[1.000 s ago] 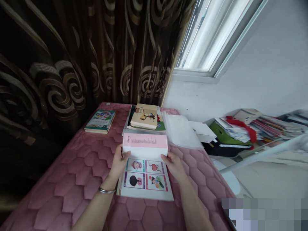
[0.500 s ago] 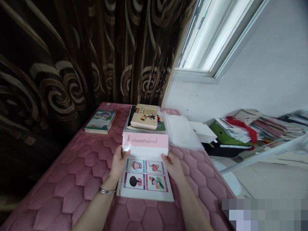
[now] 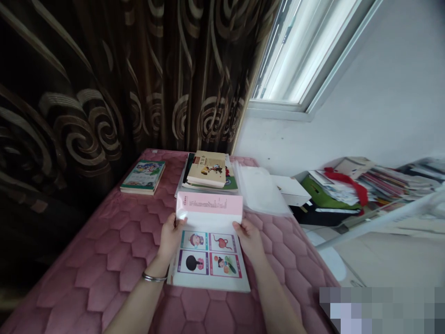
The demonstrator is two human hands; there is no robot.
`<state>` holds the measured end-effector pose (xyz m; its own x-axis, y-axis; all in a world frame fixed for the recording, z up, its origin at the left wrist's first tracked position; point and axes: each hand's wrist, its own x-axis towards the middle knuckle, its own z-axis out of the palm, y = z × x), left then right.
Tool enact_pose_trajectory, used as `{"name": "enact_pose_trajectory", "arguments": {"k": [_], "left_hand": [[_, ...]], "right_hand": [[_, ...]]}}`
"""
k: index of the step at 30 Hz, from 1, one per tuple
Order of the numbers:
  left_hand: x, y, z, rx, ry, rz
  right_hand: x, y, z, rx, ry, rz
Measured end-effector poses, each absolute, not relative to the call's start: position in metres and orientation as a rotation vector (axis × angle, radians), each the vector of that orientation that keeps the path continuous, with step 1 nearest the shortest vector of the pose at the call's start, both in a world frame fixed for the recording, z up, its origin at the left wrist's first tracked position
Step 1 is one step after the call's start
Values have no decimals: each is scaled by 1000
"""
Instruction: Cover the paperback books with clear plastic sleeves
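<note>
An open book (image 3: 208,280) lies on the pink quilted bed surface, its lower page showing four framed colour pictures. Its upper part, with a pink band of small print, is tilted up. My left hand (image 3: 171,236) grips the book's left edge near the fold, thumb on the page. On the right edge, my right hand (image 3: 249,237) holds it the same way. The fingers beneath the book are partly hidden. Just beyond it is a stack of books with a beige one (image 3: 207,170) on top.
Green-covered books (image 3: 143,177) lie at the bed's far left. Clear plastic sheets (image 3: 260,185) are right of the stack, beside a white box (image 3: 290,189). Farther right are piled papers and a green bag (image 3: 321,195). A dark patterned curtain (image 3: 156,83) hangs behind the bed.
The whole view has shifted very slightly. Both hands keep their hold on the book, and its pages look the same.
</note>
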<state>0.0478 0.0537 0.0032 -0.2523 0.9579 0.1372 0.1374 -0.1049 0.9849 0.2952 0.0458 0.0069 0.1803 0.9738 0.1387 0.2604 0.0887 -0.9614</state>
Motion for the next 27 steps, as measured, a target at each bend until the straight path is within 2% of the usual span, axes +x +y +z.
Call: {"name": "enact_pose_trajectory", "arguments": {"k": [9,17,27], "left_hand": [[48,52,9,1245,1507,1410],[47,53,3,1248,1474,1405],[49,52,7,1205,1462,1393]], "right_hand": [[295,46,3,-1428,-1357,758],[302,50,-3,-1386,-1392,886],[297,48,4,-1487,-1407,745]]}}
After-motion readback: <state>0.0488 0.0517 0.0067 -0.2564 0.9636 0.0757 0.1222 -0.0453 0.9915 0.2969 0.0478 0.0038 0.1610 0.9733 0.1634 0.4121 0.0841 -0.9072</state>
